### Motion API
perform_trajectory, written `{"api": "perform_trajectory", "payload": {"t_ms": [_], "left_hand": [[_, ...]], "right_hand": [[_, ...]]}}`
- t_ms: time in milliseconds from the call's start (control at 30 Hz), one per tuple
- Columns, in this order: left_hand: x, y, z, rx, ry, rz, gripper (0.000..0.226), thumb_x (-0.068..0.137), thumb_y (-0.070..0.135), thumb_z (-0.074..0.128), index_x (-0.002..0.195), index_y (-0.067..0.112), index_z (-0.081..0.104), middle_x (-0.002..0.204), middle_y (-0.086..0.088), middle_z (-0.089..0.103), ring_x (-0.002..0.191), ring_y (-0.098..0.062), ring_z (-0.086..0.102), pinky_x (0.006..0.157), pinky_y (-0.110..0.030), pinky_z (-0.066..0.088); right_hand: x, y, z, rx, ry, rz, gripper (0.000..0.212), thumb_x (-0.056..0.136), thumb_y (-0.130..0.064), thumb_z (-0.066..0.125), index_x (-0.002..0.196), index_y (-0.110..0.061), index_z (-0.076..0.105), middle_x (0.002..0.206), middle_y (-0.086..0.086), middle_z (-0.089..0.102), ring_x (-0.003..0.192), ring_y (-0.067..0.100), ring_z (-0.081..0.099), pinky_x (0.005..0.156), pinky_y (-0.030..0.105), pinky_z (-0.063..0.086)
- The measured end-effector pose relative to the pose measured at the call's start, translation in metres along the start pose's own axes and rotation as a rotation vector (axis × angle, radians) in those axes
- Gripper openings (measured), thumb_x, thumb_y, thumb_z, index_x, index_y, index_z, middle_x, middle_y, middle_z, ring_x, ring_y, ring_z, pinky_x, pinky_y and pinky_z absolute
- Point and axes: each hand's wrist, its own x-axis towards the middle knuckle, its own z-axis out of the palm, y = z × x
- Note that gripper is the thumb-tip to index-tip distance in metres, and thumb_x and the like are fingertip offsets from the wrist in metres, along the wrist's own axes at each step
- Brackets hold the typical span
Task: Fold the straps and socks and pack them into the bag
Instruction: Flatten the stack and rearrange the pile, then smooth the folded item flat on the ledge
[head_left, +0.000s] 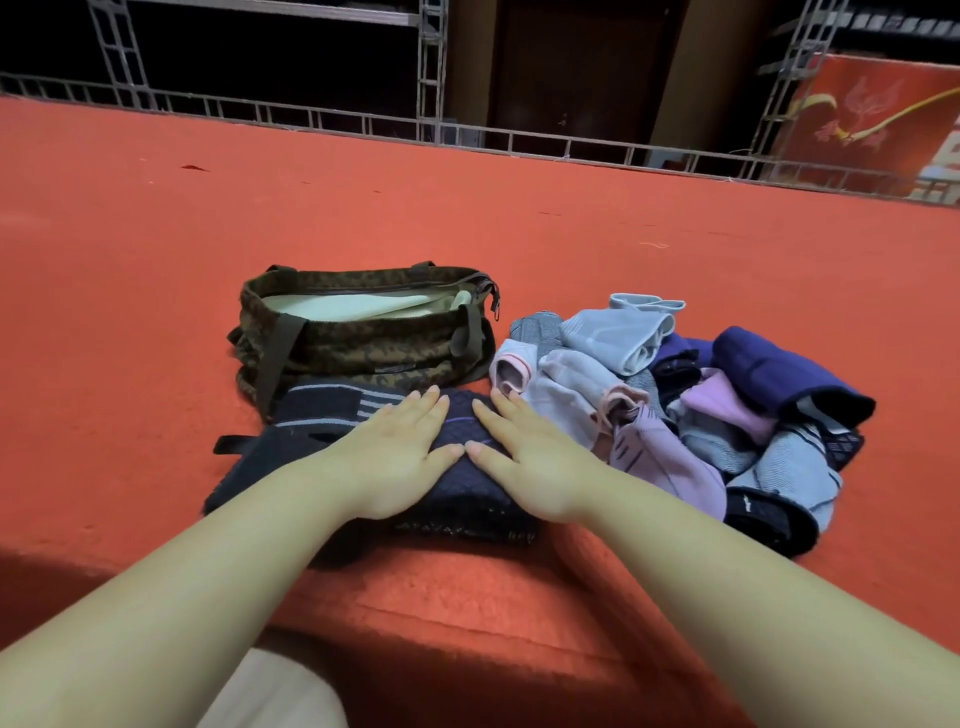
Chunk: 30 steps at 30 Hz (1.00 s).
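While both hands, left hand (400, 457) and right hand (530, 460), press flat, fingers spread, on dark strap (467, 493), its fold may spring open if released

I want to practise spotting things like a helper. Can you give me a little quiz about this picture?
1. True or false: the camouflage bag is zipped shut.
2. What do the left hand and right hand press on? A) the pile of socks B) the dark strap C) the red carpet
3. Fill in: the pile of socks lies to the ___ of the bag.

Key: 1 false, it is open; 2 B, both flat on it; 3 right.
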Motion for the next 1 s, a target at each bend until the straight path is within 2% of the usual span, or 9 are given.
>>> {"api": "perform_trajectory", "payload": {"t_ms": [167,267,367,433,500,600,733,867,1000], "left_hand": [[-0.003,0.005,-0.008,0.109,-0.036,-0.011,0.064,0.102,0.047,0.020,0.152,0.016,-0.003,0.160,-0.001,-0.009,0.147,-0.014,-0.007,0.117,-0.028,-0.004],[-0.004,0.011,-0.020,0.311,-0.006,-0.019,0.063,0.101,0.050,0.021,0.153,0.016,0.008,0.161,-0.003,0.003,0.148,-0.019,0.001,0.119,-0.034,0.001],[-0.006,0.036,-0.031,0.310,0.249,0.078,0.050,0.100,0.040,0.036,0.145,0.018,0.034,0.151,-0.002,0.035,0.141,-0.021,0.025,0.115,-0.034,0.014],[-0.005,0.062,-0.030,0.247,0.474,0.282,0.037,0.092,0.025,0.048,0.127,0.017,0.056,0.126,-0.001,0.060,0.119,-0.023,0.052,0.102,-0.035,0.035],[-0.001,0.089,-0.023,0.169,0.551,0.474,0.037,0.078,0.024,0.050,0.107,0.013,0.069,0.104,-0.003,0.070,0.095,-0.025,0.065,0.084,-0.034,0.049],[0.015,0.122,-0.008,0.207,0.508,0.603,0.042,0.072,0.027,0.038,0.091,0.013,0.073,0.093,-0.003,0.072,0.084,-0.023,0.068,0.071,-0.033,0.054],[0.043,0.152,0.011,0.354,0.493,0.631,0.043,0.068,0.020,0.037,0.089,0.012,0.074,0.097,-0.008,0.073,0.093,-0.030,0.069,0.081,-0.036,0.053],[0.065,0.168,0.026,0.426,0.490,0.612,0.033,0.061,0.027,0.048,0.079,0.017,0.074,0.078,0.000,0.072,0.083,-0.025,0.070,0.086,-0.035,0.047],[0.068,0.171,0.027,0.404,0.451,0.631,0.004,0.046,0.022,0.059,0.048,0.019,0.061,0.046,0.003,0.054,0.045,-0.018,0.057,0.059,-0.023,0.045]], "right_hand": [[-0.024,0.000,0.003,0.043,0.137,-0.033,0.056,0.100,-0.044,0.033,0.151,-0.022,0.022,0.160,-0.002,0.008,0.147,0.009,0.001,0.120,0.033,0.001],[-0.050,0.018,-0.002,0.064,0.373,-0.073,0.051,0.096,-0.044,0.043,0.140,-0.019,0.045,0.148,0.000,0.040,0.138,0.014,0.032,0.114,0.029,0.015],[-0.074,0.051,-0.010,-0.060,0.683,-0.043,0.046,0.081,-0.041,0.053,0.116,-0.012,0.062,0.114,0.004,0.065,0.106,0.029,0.059,0.097,0.041,0.038],[-0.087,0.076,-0.015,-0.179,0.752,0.086,0.046,0.071,-0.035,0.062,0.109,-0.011,0.063,0.105,0.005,0.066,0.097,0.030,0.059,0.096,0.042,0.033],[-0.098,0.097,-0.017,-0.276,0.728,0.217,0.049,0.066,-0.036,0.071,0.107,-0.009,0.064,0.104,0.008,0.064,0.098,0.032,0.060,0.100,0.046,0.026],[-0.112,0.114,-0.013,-0.311,0.608,0.306,0.052,0.068,-0.039,0.078,0.109,-0.010,0.064,0.109,0.009,0.064,0.113,0.031,0.056,0.107,0.052,0.024],[-0.122,0.132,-0.001,-0.251,0.539,0.307,0.054,0.084,-0.046,0.063,0.130,-0.020,0.054,0.128,-0.001,0.059,0.137,0.021,0.035,0.115,0.041,0.009],[-0.121,0.142,0.015,-0.027,0.696,0.293,0.031,0.083,-0.033,0.066,0.108,-0.016,0.068,0.114,0.000,0.068,0.128,0.023,0.048,0.112,0.038,0.013],[-0.123,0.148,0.021,0.157,0.799,0.260,0.016,0.079,-0.027,0.066,0.090,-0.018,0.072,0.096,-0.005,0.070,0.114,0.022,0.058,0.109,0.034,0.013]]}}
